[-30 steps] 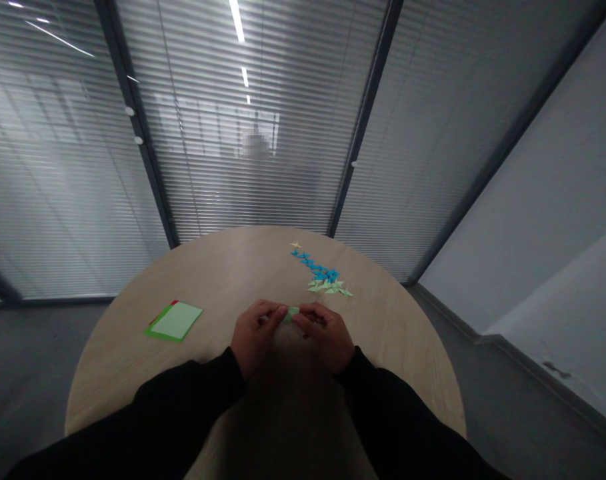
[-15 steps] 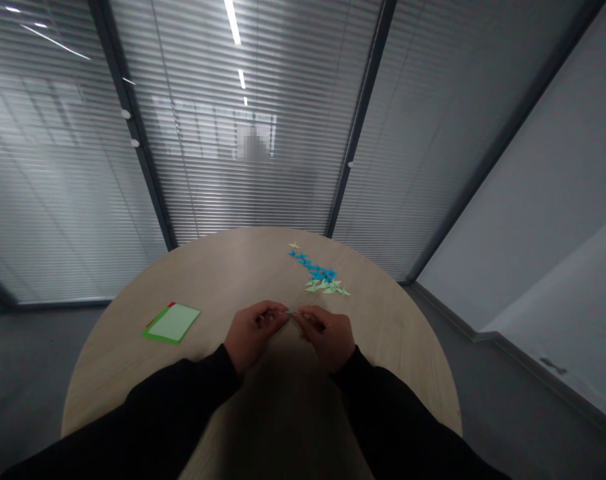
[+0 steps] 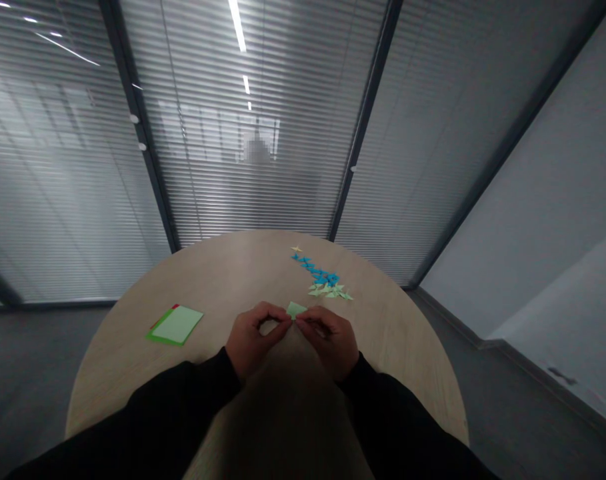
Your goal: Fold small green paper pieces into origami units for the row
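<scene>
The left hand (image 3: pixel 255 339) and the right hand (image 3: pixel 331 339) meet near the middle of the round table (image 3: pixel 223 267), each pinching with thumb and forefinger a small piece of light green paper (image 3: pixel 296 309). Only its upper part shows, a pointed bit standing out above the fingertips; the lower edge is covered by the fingers, so how it is folded cannot be told. The other fingers curl inward on both hands, and whether they touch the paper is hidden. Just beyond the right hand lies a cluster of pale green folded shapes (image 3: pixel 331 292), with blue folded shapes (image 3: pixel 323 275) trailing away behind it and a single yellow shape (image 3: pixel 296 249) at the far end. The pieces overlap so closely (the blue ones most of all where they bunch up) that a count would be unsafe. Well to the left, a stack of paper sheets (image 3: pixel 177 325) shows pale green on top, with brighter green and a sliver of red peeping out; the rest of those lower sheets is covered. Dark sleeves (image 3: pixel 177 393) run off the bottom of the view, hiding parts of the table's near side, and a pixelated patch (image 3: pixel 257 147) blots out part of the blinds (image 3: pixel 253 207).
</scene>
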Demonstrator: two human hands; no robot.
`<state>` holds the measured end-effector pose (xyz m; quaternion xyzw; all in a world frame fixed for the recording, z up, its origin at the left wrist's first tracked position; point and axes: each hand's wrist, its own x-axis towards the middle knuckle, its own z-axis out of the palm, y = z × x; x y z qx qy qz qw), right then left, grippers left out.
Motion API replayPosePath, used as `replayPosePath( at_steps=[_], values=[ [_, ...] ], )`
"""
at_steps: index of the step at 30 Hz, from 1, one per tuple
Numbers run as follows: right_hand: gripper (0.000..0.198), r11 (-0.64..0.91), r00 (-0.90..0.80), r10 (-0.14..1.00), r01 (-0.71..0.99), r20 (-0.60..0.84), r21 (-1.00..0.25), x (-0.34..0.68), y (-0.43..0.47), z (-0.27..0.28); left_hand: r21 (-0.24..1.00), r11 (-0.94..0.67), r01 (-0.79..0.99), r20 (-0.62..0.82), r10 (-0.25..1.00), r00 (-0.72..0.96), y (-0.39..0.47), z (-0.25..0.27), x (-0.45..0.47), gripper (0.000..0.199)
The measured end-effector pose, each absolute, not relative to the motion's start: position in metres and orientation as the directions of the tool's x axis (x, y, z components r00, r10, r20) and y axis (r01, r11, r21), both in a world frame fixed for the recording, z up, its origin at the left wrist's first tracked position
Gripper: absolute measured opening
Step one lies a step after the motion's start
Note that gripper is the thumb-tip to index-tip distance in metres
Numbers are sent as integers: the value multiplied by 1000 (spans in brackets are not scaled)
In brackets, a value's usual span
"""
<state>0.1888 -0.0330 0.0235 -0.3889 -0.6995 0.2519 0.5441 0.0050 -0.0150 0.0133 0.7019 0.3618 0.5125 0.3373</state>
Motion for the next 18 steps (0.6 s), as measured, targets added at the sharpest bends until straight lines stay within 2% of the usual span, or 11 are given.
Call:
replayPosePath(
  at_steps=[4, 9, 18],
  values=[
    [13, 446, -59, 895, 140, 442, -884, 185, -31, 17, 881, -454, 131, 424, 882, 206, -15, 10, 9, 11],
    [19, 390, 6, 920, 32, 391, -920, 183, -27, 7, 918, -388, 86, 367, 911, 186, -17, 10, 15, 12],
    [19, 420, -4, 904, 191, 428, -887, 185, -27, 11, 980, -177, -88, 190, 963, 188, -23, 17, 20, 27]
  ],
)
